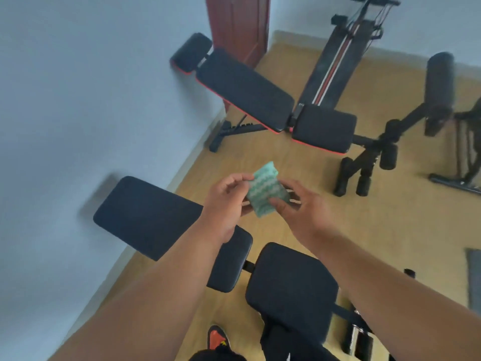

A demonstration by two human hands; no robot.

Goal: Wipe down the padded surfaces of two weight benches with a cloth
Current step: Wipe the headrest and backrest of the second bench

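A small green-and-white patterned cloth is held up in the air between both my hands. My left hand pinches its left edge, and my right hand grips its right side with the thumb on top. Below my arms stands the near weight bench, with a black back pad and a black seat pad. Farther off is the second bench, black with red trim, its long back pad raised and its seat pad beside it.
A pale blue wall runs along the left, with a brown door at the back. The far bench's leg rollers stick out at the right. Another machine stands behind. My shoe rests on the wooden floor.
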